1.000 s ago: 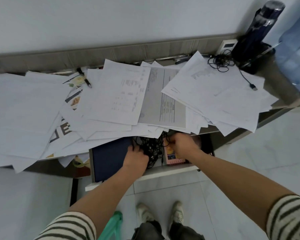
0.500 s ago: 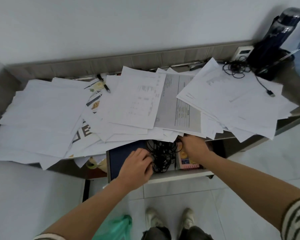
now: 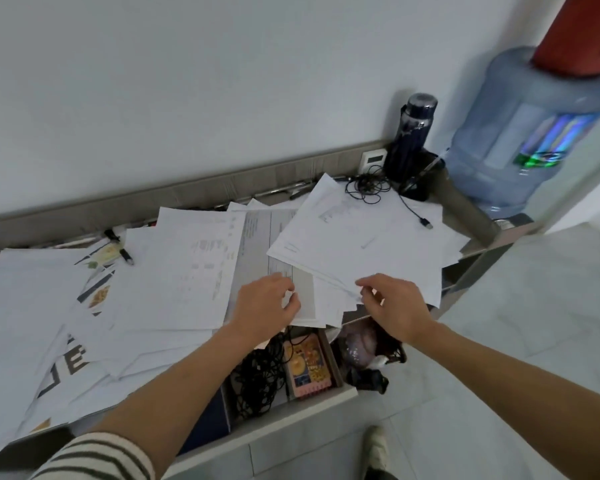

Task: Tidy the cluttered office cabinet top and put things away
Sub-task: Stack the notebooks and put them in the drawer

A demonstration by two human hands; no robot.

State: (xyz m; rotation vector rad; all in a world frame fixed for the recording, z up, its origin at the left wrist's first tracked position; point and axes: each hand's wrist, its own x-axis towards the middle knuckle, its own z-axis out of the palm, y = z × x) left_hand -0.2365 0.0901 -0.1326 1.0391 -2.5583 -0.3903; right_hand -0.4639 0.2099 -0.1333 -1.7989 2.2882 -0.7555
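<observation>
Loose white papers (image 3: pixel 187 271) cover the cabinet top (image 3: pixel 465 199). A fanned stack of sheets (image 3: pixel 361 244) lies at the right, overhanging the front edge. My left hand (image 3: pixel 265 308) is at the front edge of a grey printed sheet (image 3: pixel 257 244), which sits between its thumb and curled fingers. My right hand (image 3: pixel 397 308) pinches the front corners of the fanned stack. Below my hands an open drawer (image 3: pixel 291 415) holds tangled black cables (image 3: pixel 257 375), a pink notebook (image 3: pixel 307 365) and a dark blue folder (image 3: pixel 205 414).
A coiled black USB cable (image 3: pixel 368 185) lies on the right-hand sheets. Behind it stand a dark bottle (image 3: pixel 413 133) and a small white device (image 3: pixel 373 159). A black marker (image 3: pixel 123 251) lies at the back left. A water jug (image 3: pixel 520 133) stands to the right, a bin (image 3: pixel 364 344) beside the drawer.
Both hands have left the cables in the drawer and risen to the front edge of the papers. The view has swung up and right, bringing in the water jug.
</observation>
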